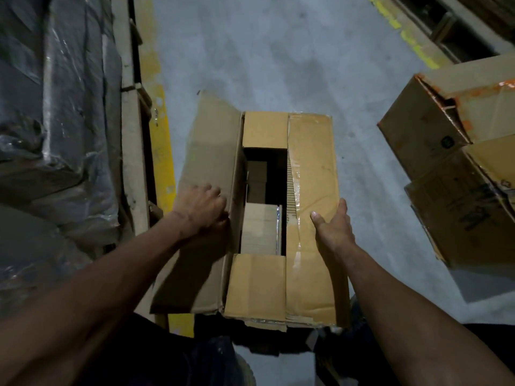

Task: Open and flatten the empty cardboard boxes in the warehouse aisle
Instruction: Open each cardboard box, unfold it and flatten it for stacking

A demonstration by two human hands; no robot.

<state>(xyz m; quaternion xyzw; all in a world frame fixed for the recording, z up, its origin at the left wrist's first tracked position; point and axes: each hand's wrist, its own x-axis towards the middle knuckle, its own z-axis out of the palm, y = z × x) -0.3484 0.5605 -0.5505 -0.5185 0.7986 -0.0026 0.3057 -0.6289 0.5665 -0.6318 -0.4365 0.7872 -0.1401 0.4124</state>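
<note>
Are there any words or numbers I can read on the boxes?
None can be read.
Round dark logo on the brown cardboard box at right: too small to read.
Dark blue hand-scrawled marks on the lower brown cardboard box at right: too blurred to read.
Open brown cardboard box under the hands: no print visible, only clear tape.

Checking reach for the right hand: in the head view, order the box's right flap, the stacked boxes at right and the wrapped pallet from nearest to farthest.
1. Right flap, under the right hand.
2. Stacked boxes, to its right.
3. Wrapped pallet, far left.
</note>
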